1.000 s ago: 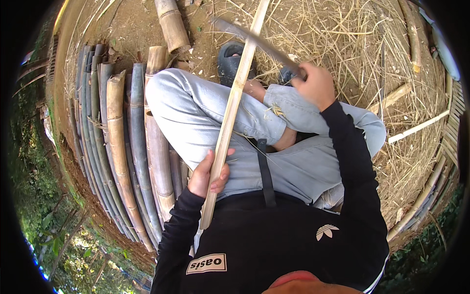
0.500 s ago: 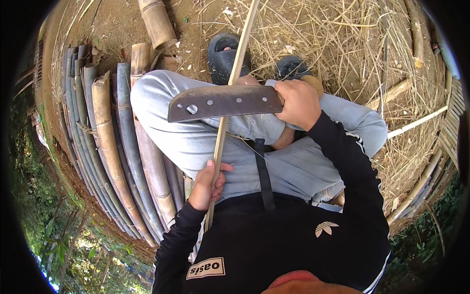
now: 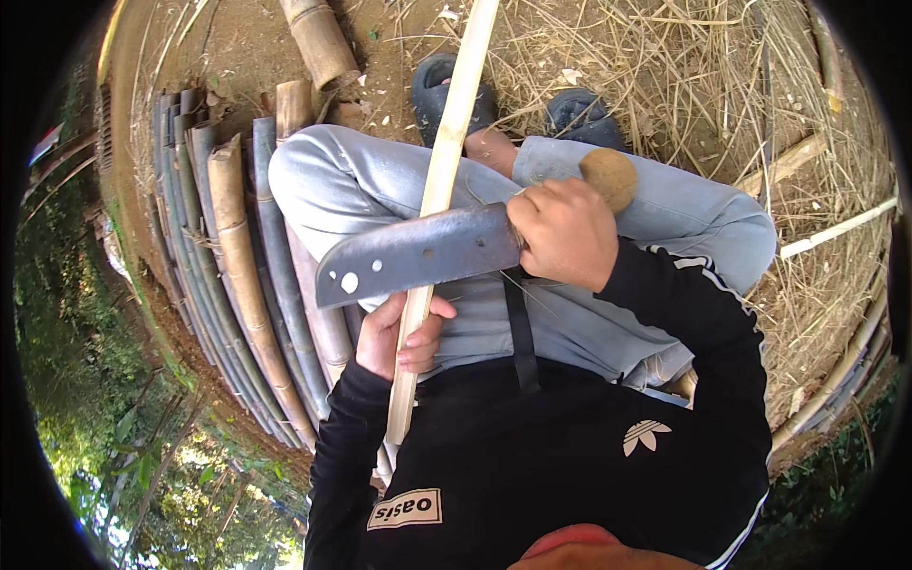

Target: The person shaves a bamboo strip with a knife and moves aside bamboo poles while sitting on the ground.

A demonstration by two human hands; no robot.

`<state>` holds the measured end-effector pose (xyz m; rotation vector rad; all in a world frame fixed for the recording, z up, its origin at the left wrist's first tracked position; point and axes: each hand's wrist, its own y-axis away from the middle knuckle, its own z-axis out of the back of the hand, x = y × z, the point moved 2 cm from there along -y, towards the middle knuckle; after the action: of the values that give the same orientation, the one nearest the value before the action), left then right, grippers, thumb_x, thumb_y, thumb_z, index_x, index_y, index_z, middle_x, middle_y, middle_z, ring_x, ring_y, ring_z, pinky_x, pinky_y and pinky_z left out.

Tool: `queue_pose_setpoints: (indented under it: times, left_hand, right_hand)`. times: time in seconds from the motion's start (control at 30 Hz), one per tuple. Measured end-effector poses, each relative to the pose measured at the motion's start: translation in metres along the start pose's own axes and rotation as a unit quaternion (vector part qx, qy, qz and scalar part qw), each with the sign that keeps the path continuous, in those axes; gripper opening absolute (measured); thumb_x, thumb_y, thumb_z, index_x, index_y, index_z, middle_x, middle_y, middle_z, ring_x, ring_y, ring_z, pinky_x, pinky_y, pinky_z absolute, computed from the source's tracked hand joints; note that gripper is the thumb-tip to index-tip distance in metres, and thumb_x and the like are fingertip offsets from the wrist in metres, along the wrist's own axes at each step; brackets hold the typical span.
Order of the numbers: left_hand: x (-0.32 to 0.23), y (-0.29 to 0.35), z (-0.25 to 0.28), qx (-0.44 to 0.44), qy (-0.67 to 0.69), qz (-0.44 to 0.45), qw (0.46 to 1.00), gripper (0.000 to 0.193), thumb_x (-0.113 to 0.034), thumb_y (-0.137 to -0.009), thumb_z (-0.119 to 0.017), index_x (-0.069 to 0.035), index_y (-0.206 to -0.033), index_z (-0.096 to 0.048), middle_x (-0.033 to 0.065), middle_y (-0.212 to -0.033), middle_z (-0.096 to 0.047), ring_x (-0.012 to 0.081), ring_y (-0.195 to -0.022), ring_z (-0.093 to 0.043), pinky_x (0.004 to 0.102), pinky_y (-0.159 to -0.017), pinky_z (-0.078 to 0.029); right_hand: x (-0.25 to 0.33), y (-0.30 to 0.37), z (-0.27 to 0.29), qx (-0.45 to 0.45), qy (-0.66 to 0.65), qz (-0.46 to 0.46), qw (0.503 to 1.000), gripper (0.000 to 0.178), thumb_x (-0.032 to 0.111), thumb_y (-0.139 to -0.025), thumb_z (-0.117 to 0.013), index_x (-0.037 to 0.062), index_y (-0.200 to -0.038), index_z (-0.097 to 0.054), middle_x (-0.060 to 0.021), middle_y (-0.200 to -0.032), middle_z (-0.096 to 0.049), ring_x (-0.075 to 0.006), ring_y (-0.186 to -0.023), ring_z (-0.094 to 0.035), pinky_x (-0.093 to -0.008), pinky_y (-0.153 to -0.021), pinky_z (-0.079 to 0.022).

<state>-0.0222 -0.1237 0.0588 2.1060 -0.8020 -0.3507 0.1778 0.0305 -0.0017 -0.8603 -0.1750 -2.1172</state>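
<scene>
My right hand [image 3: 567, 233] is closed round the handle of a broad dark machete [image 3: 408, 256] with several holes in its blade. A round brown handle end pokes out beyond my fist. The blade points left and lies across a long pale bamboo strip [image 3: 446, 157], hiding a short stretch of it. My left hand [image 3: 404, 337] grips this strip just below the blade, thumb and fingers wrapped round it. One end of the strip reaches my belly; the other runs up past my feet and out of the picture.
Bamboo poles [image 3: 242, 256] lie side by side at my left. A cut bamboo piece [image 3: 318, 43] rests on the ground ahead. Dry straw and shavings [image 3: 655, 76] cover the ground at the right. My crossed legs in light jeans [image 3: 370, 180] and dark sandals [image 3: 581, 119] are below the blade.
The machete has come down along the bamboo strip toward my left hand. The strip has turned, showing a wider, paler face. My left hand keeps its hold.
</scene>
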Motion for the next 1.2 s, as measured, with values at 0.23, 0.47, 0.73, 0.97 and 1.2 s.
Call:
queue_pose_setpoints:
  times: [0.23,0.47,0.73,0.97,1.2]
  left_hand:
    - [0.013,-0.009,-0.005,0.017,-0.052,-0.022,0.998,0.068,-0.053,-0.099,-0.025,0.005,-0.092,-0.058,0.0067,-0.062,-0.048,0.0139,-0.038,-0.042,0.0241,-0.031,-0.036]
    - [0.023,-0.021,-0.005,0.013,-0.018,-0.001,1.0,0.068,-0.055,-0.099,-0.019,-0.001,-0.07,-0.05,0.007,-0.053,-0.044,0.0162,-0.034,-0.041,0.0254,-0.028,-0.034]
    - [0.021,-0.026,-0.005,0.033,0.013,0.02,0.999,0.068,-0.054,-0.099,-0.019,-0.002,-0.068,-0.049,0.0071,-0.051,-0.043,0.0154,-0.032,-0.038,0.025,-0.026,-0.031]
    - [0.018,-0.024,0.006,0.08,0.046,0.039,0.995,0.07,-0.055,-0.099,-0.018,-0.001,-0.066,-0.049,0.0088,-0.049,-0.043,0.0163,-0.031,-0.039,0.0253,-0.027,-0.032]
    - [0.027,-0.034,0.005,0.213,0.158,0.043,0.963,0.077,-0.051,-0.1,-0.011,0.005,-0.075,-0.057,0.0141,-0.056,-0.052,0.0182,-0.035,-0.047,0.0257,-0.029,-0.04]
  right_hand:
    - [0.0,0.011,0.011,-0.024,-0.011,-0.01,1.0,0.014,0.015,-0.06,-0.065,0.007,-0.063,-0.054,-0.0079,-0.06,-0.056,-0.0263,-0.061,-0.06,-0.0376,-0.055,-0.045]
    - [-0.028,0.004,0.006,-0.015,-0.013,-0.057,0.998,0.012,0.01,-0.059,-0.063,0.0057,-0.068,-0.055,-0.0102,-0.062,-0.057,-0.0304,-0.063,-0.06,-0.0411,-0.058,-0.048]
    - [-0.046,-0.01,-0.002,-0.021,-0.007,-0.107,0.994,0.016,0.015,-0.06,-0.064,0.0061,-0.068,-0.055,-0.0108,-0.064,-0.059,-0.0292,-0.061,-0.06,-0.0409,-0.057,-0.048]
    - [-0.034,-0.014,-0.006,-0.044,-0.016,-0.052,0.998,0.018,0.018,-0.064,-0.066,0.0066,-0.069,-0.053,-0.0102,-0.064,-0.058,-0.03,-0.065,-0.06,-0.0417,-0.058,-0.047]
    - [-0.027,-0.013,-0.008,-0.044,-0.031,-0.038,0.998,0.021,0.02,-0.06,-0.068,0.0077,-0.069,-0.053,-0.0099,-0.064,-0.058,-0.0292,-0.061,-0.06,-0.0419,-0.055,-0.045]
